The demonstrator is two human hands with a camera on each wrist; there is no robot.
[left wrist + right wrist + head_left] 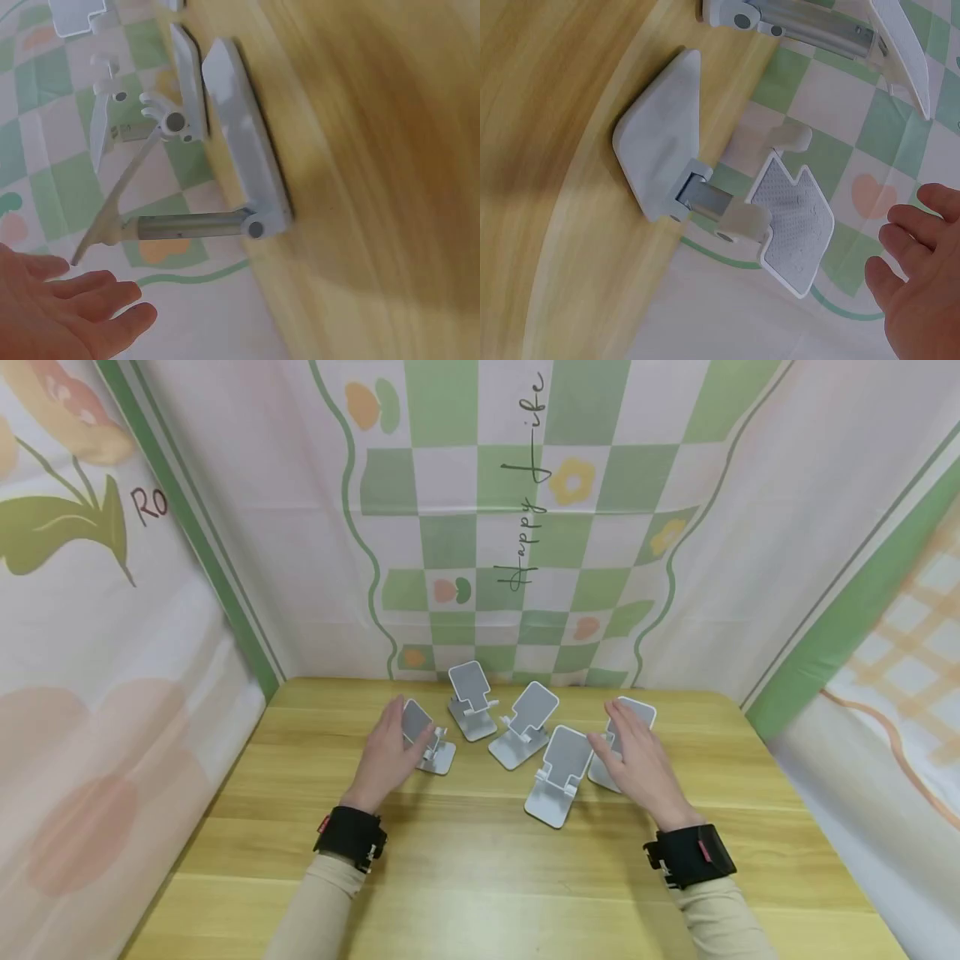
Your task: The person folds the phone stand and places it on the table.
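A white folding phone stand with a grey pad stands at the left, raised on its arm. My left hand is at its outer side; in the left wrist view the fingers are loosely extended near the top edge of the stand's plate, and I cannot tell whether they touch. Another such stand at the far right is partly covered by my right hand in the head view. In the right wrist view, a gap separates those relaxed fingers from its padded plate. Neither hand grips anything.
Between the hands stand three more phone stands: one at the back left, one in the middle and one nearer the front. They share a wooden table. A green-checked curtain hangs behind its back edge.
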